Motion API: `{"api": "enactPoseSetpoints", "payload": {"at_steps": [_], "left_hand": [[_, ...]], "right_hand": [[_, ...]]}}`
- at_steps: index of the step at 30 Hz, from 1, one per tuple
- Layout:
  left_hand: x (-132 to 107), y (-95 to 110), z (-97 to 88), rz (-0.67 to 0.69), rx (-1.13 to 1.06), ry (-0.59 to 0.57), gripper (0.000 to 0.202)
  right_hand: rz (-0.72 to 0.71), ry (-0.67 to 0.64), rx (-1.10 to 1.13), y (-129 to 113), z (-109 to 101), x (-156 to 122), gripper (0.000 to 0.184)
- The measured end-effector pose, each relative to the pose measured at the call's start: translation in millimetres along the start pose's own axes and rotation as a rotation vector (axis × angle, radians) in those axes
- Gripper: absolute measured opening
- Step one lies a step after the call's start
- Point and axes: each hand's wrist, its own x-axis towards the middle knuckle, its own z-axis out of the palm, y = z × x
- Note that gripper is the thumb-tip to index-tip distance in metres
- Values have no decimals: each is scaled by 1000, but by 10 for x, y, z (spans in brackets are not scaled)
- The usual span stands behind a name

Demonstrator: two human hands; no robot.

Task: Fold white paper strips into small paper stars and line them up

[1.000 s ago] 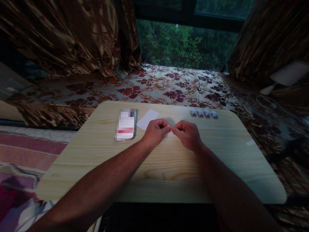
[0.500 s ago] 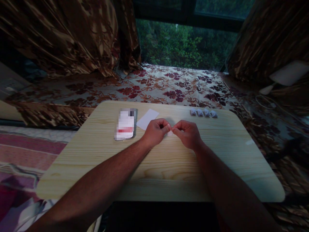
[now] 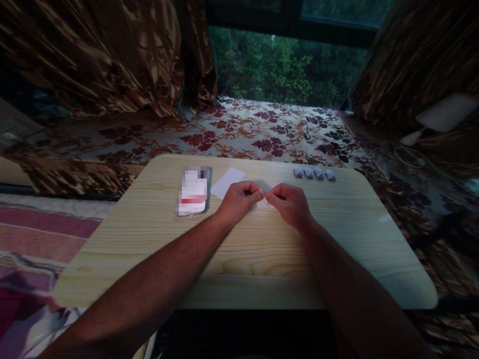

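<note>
Both my hands meet over the middle of a light wooden table (image 3: 262, 259). My left hand (image 3: 239, 200) and my right hand (image 3: 290, 204) each pinch a small white piece of paper (image 3: 262, 202) between thumb and fingers, just above the tabletop. Most of the paper is hidden by my fingertips. A white slip of paper (image 3: 226, 182) lies flat just behind my left hand. To its left lies a phone (image 3: 193, 191). Several small folded paper pieces (image 3: 314, 173) stand in a row at the table's far right.
The table stands on a bed with a floral cover (image 3: 262, 129). Brown patterned curtains (image 3: 112, 55) hang at both sides of a window with green trees behind. A striped blanket (image 3: 41, 239) lies to the left. A white object (image 3: 445, 112) and a cable rest at the right.
My hands have stayed pinched on the small paper at the same spot. The view has shifted slightly.
</note>
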Motion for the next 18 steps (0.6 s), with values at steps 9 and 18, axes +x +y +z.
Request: {"api": "enactPoseSetpoints", "payload": {"at_steps": [9, 18], "left_hand": [[-11, 1, 19, 7, -54, 38, 21], [-25, 15, 31, 26, 30, 21, 21]], "right_hand": [[7, -9, 71, -40, 3, 5, 12], [-53, -16, -11, -62, -14, -18, 12]]}}
